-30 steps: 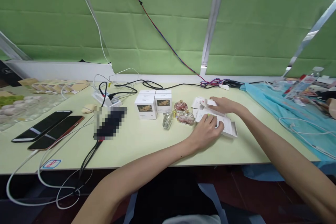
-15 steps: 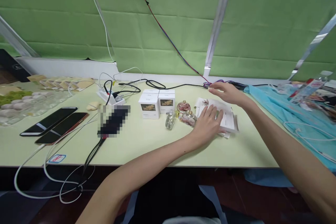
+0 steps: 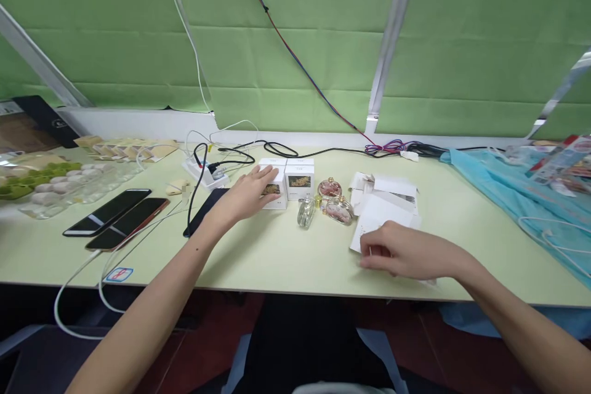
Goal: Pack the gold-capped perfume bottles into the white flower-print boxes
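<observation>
My left hand (image 3: 244, 196) reaches over the left white box (image 3: 277, 201), its fingers stretched out across the top and front. Whether it grips the box cannot be told. A second white box (image 3: 299, 182) with a dark picture stands right beside it, and more box tops show behind. My right hand (image 3: 406, 250) is curled at the near edge of the flattened white cartons (image 3: 385, 212); anything inside its fingers is hidden. Between the hands are a clear glass bottle (image 3: 305, 213), a pink ornate bottle (image 3: 329, 188) and another pinkish one (image 3: 340, 212) lying tilted.
Two phones (image 3: 108, 212) with white cables lie at the left, near a clear egg tray (image 3: 83, 188). A dark phone-like slab (image 3: 203, 212) lies under my left wrist. A power strip (image 3: 207, 173) and black cable run behind. Blue sheeting (image 3: 503, 191) covers the right side.
My left hand has moved from the flattened cartons leftward to the white boxes. My right hand has come down and nearer, beside the cartons, its fingers now curled. The cartons lie more spread out.
</observation>
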{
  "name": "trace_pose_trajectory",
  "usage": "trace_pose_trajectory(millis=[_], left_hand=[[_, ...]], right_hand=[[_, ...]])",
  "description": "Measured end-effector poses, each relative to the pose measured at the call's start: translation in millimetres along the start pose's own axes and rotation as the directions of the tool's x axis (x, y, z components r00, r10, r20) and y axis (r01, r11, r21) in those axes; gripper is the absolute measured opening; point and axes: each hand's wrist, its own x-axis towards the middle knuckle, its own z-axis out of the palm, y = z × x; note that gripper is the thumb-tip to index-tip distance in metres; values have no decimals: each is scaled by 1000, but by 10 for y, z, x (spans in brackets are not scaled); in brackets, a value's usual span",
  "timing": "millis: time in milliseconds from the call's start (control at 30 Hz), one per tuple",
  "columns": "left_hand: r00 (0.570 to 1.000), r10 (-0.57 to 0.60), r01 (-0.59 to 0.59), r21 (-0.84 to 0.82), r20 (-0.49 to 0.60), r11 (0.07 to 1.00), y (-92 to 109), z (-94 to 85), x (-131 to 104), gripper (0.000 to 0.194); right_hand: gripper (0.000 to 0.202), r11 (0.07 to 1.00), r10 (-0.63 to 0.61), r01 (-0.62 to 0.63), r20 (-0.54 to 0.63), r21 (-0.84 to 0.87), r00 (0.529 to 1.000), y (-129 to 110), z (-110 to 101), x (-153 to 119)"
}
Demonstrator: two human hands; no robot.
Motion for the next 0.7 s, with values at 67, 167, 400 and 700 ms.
trace_pose_trajectory(millis=[67,167,400,700], left_hand=[[998,-18,19,11,-66,1000,-29,128,-77,54],[986,12,-10,16,-167,1000,16,228,-105,45],[977,43,-50,-27,-209,998,26,134,-70,27],[985,-9,38,163,-171,986,197,-23,-309,29]], right_hand=[[35,1000,-18,17,67,23,998,17,141,43],[30,999,-39,39,10,-11,999,37,325,152],[26,1000,1,3,-192,20,981,143,539,363],[21,986,-73,121,-363,111,929,87,708,444]])
